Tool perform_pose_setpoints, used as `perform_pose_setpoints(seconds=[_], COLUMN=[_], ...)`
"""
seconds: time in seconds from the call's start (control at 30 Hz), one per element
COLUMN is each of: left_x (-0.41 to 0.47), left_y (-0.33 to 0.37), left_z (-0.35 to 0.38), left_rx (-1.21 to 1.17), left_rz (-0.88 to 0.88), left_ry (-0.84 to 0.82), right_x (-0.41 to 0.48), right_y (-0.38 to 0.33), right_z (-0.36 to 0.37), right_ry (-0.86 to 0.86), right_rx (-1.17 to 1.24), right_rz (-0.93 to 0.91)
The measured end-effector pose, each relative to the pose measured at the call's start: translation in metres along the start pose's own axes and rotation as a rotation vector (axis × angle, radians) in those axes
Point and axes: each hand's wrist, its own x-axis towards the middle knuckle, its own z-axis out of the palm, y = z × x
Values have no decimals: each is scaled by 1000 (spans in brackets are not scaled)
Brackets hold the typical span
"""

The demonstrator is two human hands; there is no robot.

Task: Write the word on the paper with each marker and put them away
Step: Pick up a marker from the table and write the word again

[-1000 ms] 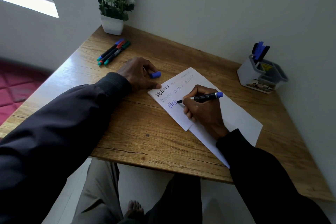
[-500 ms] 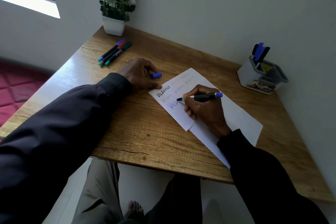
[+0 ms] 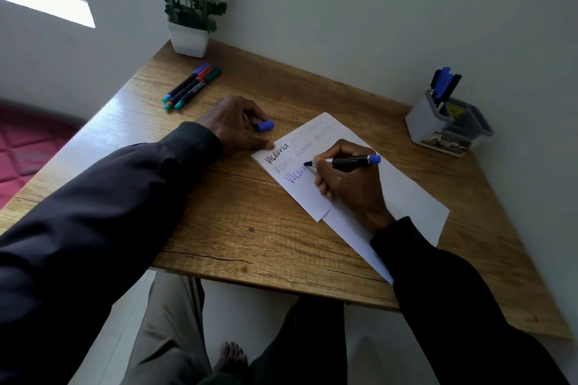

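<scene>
Marker (image 3: 347,162) pinched in the right hand (image 3: 347,187), tip on the paper (image 3: 406,197); left hand (image 3: 233,123) grips the cap (image 3: 264,126).

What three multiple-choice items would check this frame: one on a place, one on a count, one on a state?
1. Where is the blue cap?
A. on the floor
B. in the left hand
C. in a pocket

2. How many markers lie by the plant?
A. two
B. three
C. five

3. The blue word at the pen in the right hand is:
A. not begun
B. part written
C. crossed out

Key:
1 B: the fingers curl round it and its end sticks out.
2 B: three barrels lie side by side.
3 B: the letters "Victo" end at the pen's tip.
</scene>
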Motion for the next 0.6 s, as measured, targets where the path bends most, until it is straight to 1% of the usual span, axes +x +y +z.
perform_pose_setpoints(seconds=[0.27,0.4,0.6], left_x=[-1,-1,0], left_y=[1,1,1], left_z=[-1,-2,-1], left_rx=[-7,9,-5], left_rz=[4,4,4], left_ry=[-12,-1,-13], right_x=[2,1,2], right_y=[0,0,3], right_z=[-1,0,0], right_ry=[28,11,54], right_rx=[-31,-23,-33], right_rz=[61,18,50])
